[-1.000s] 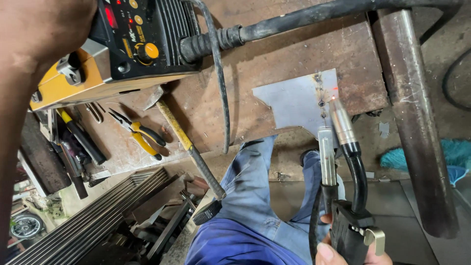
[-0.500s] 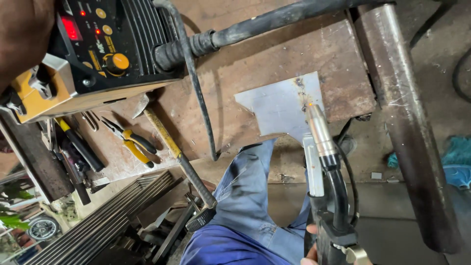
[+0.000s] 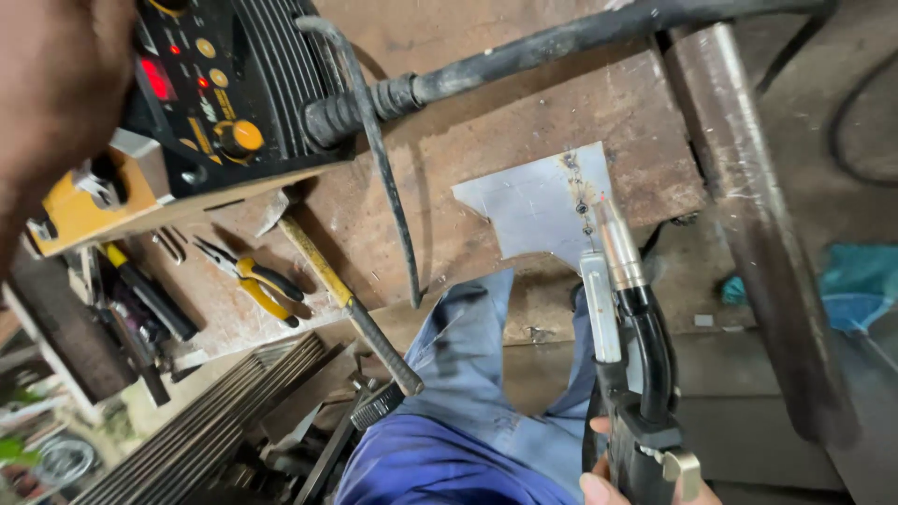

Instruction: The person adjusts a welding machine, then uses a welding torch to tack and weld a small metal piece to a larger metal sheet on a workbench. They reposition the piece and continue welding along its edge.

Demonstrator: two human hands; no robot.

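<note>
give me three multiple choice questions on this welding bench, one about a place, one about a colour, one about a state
1. Where does the welding torch tip point?
A. at the seam on the metal sheet
B. at the pliers
C. at the pipe

2. What colour are the handles of the pliers?
A. red
B. yellow
C. green

3. How is the display on the welding machine?
A. dark
B. cracked
C. lit red

Answers:
1. A, the nozzle sits by the row of weld spots on the sheet.
2. B, both grips are yellow.
3. C, the display glows red beside the left hand; the right hand grips the torch.
</note>
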